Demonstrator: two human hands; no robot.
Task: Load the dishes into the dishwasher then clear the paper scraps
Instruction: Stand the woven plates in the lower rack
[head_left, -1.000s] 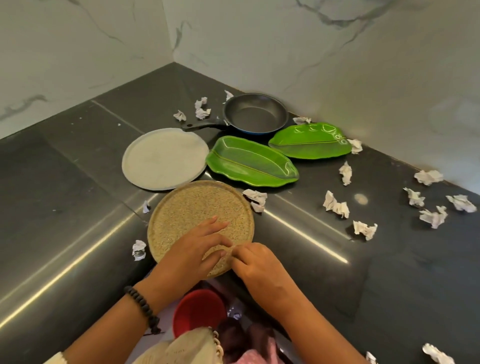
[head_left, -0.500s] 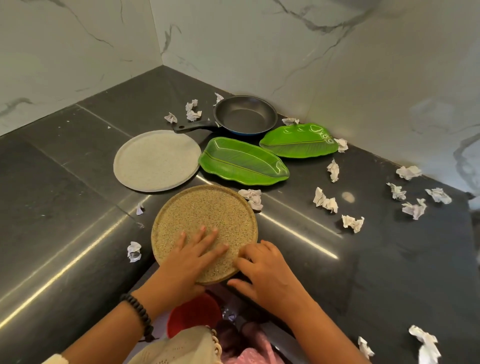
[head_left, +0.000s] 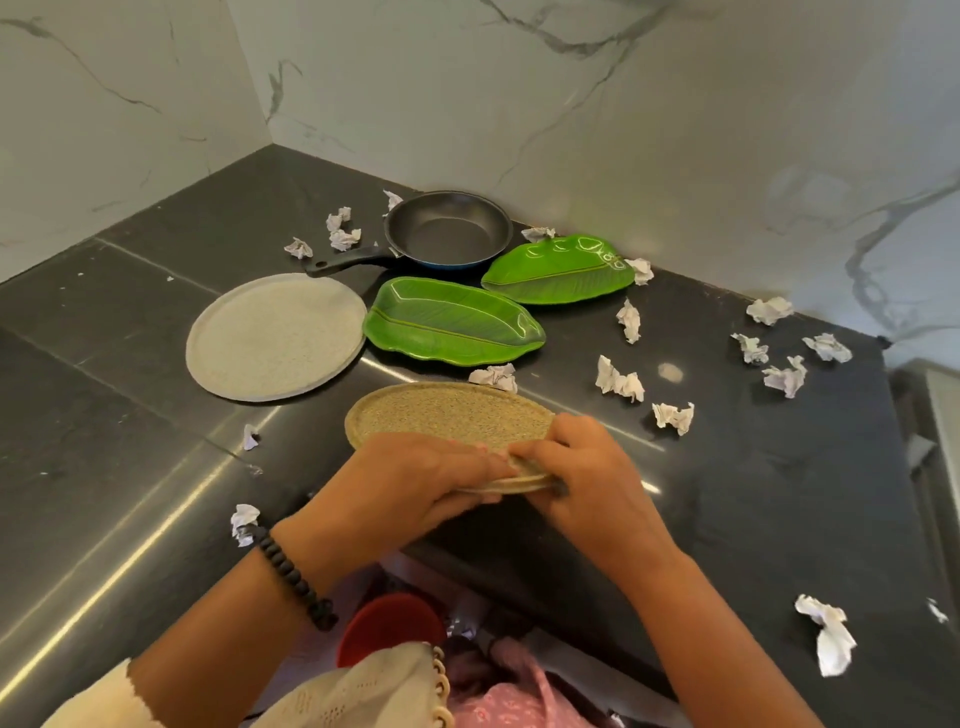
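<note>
A round tan speckled plate (head_left: 447, 415) is tilted, its near rim raised off the dark counter. My left hand (head_left: 415, 478) grips that near rim, fingers on top. My right hand (head_left: 576, 467) holds the same rim from the right, fingers curled round it. Behind lie a grey round plate (head_left: 275, 338), two green leaf-shaped dishes (head_left: 452, 322) (head_left: 561, 270) and a dark frying pan (head_left: 447, 228). Crumpled paper scraps (head_left: 618, 382) lie scattered over the counter.
Marble walls meet in a corner behind the pan. The counter's front edge (head_left: 519, 571) runs just below my hands; beneath it a red round object (head_left: 389, 629) shows. More scraps lie at the right (head_left: 826, 639) and left (head_left: 244, 519).
Both hands went from lying flat on the tan plate to gripping its near rim, and that rim has lifted off the counter toward me.
</note>
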